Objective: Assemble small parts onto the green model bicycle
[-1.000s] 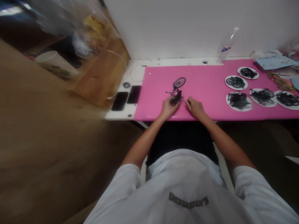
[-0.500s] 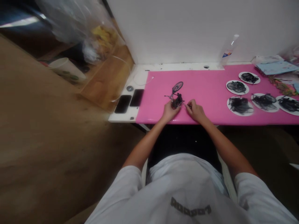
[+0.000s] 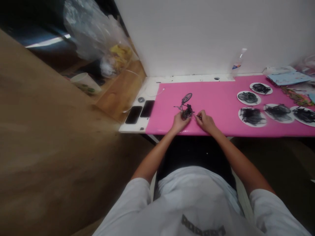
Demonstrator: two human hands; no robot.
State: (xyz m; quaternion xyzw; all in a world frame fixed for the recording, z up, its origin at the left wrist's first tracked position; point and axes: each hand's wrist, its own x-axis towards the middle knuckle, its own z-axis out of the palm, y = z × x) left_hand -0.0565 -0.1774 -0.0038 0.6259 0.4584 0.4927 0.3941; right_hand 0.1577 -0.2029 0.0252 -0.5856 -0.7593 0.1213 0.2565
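Observation:
A miniature black bicycle (image 3: 188, 110) is tilted above the pink table cover, one spoked wheel pointing away from me. My left hand (image 3: 180, 123) is closed around its near end, and the fingers hide part of the frame. Just to the right, my right hand (image 3: 205, 122) is pinched, its fingertips close to the bicycle's near right side. Between those fingertips is something small and dark, too tiny to name. Whether it touches the bicycle I cannot tell.
White plates of black bicycle parts (image 3: 252, 116) stand on the pink cover (image 3: 216, 101) at right. A clear bottle (image 3: 239, 60) stands by the wall. Two dark phones (image 3: 133, 115) lie at left near a round metal piece (image 3: 141, 99). Papers (image 3: 289, 78) lie far right.
The view has shifted slightly, so the table sits lower and further right in the picture. Both hands keep nearly the same hold by the bicycle.

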